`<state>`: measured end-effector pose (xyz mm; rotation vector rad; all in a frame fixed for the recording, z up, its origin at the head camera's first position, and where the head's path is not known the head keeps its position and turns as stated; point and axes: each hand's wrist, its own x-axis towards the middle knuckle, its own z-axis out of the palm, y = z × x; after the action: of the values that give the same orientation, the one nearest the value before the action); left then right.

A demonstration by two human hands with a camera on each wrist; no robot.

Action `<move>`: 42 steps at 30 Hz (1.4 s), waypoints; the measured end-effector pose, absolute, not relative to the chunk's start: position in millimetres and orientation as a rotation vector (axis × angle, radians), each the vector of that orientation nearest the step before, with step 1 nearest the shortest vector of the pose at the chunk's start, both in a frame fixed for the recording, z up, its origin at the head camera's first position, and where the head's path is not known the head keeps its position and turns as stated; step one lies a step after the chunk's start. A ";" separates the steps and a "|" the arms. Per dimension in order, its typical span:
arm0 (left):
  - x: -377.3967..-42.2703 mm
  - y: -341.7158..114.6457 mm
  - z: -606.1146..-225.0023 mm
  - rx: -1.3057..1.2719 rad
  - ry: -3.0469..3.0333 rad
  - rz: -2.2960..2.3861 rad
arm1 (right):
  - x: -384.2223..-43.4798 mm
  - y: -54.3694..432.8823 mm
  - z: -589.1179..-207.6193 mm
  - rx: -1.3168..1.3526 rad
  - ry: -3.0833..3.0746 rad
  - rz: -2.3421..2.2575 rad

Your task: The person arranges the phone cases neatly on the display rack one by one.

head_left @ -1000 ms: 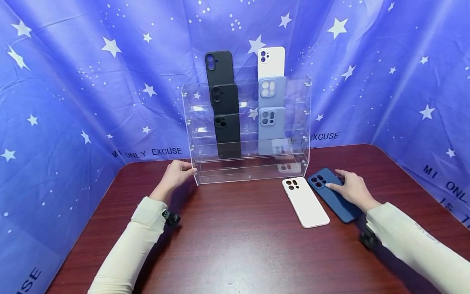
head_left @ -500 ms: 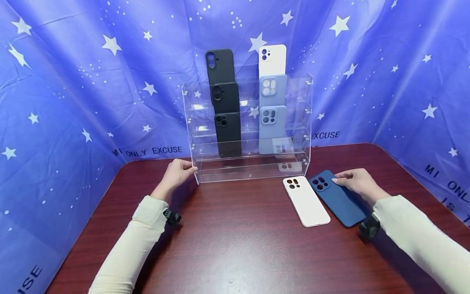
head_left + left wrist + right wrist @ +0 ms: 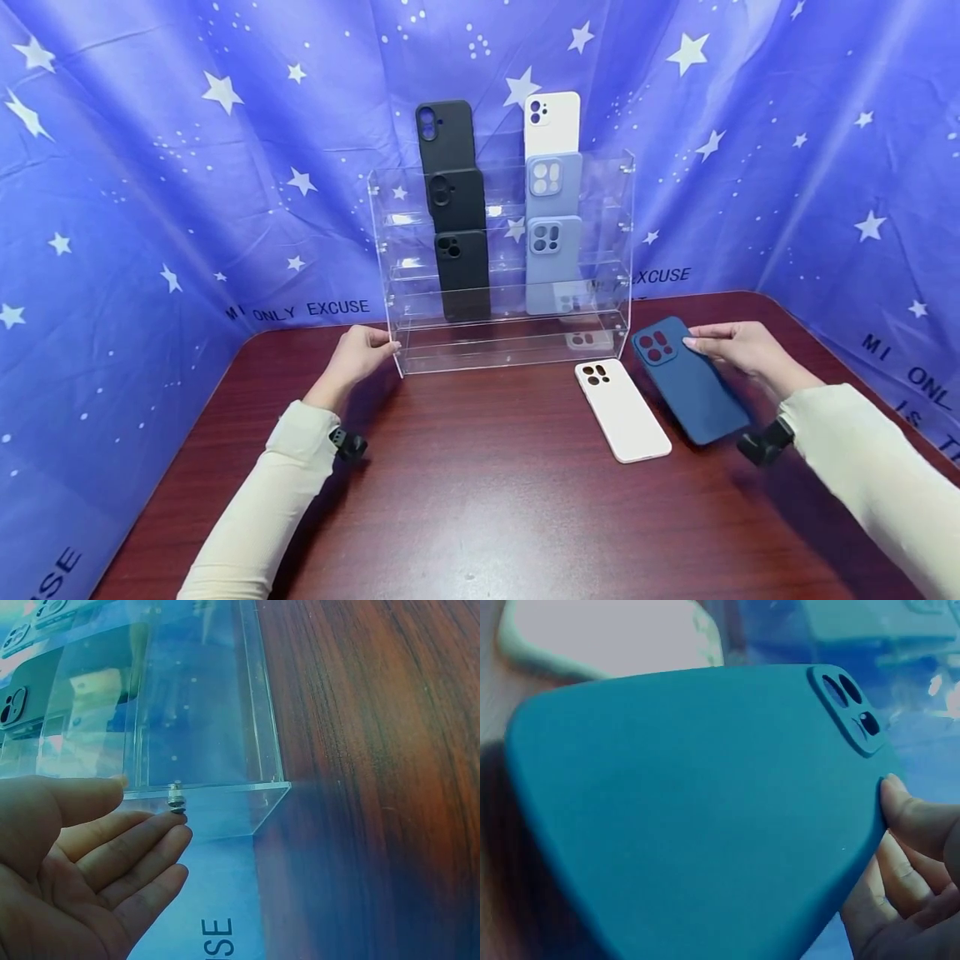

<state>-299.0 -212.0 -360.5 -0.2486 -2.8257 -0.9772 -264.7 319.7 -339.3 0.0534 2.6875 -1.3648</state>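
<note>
A dark blue phone case (image 3: 692,387) is tilted up off the table at the right. My right hand (image 3: 738,346) pinches its right edge near the camera cutouts, thumb on the back; the right wrist view shows the case (image 3: 697,802) filling most of the frame. At the left, my left hand (image 3: 358,358) pinches the lower left side panel of a clear acrylic display rack (image 3: 457,354). In the left wrist view, the thumb and fingers (image 3: 150,881) lie on either side of that panel. A white phone case (image 3: 624,412) lies flat beside the blue one.
Three black cases (image 3: 462,271) stand stacked in tiers on the rack's left. On its right stand two light blue cases (image 3: 553,271) below a white case (image 3: 562,125). A blue star-patterned curtain (image 3: 300,100) surrounds the dark red wooden table (image 3: 480,492).
My right hand has gripped the dark blue case by its edge and raised it off the table, moving slightly away from me. The left hand keeps its hold on the rack.
</note>
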 end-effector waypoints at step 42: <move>-300.1 -213.0 -362.1 -0.250 -2.810 -1.011 | -317.4 90.5 -299.2 -0.036 2.172 -2.564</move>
<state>-300.1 -213.0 -362.1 -0.2502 -2.8103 -1.0114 -317.4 90.5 -299.2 -0.0363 2.1716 -2.5641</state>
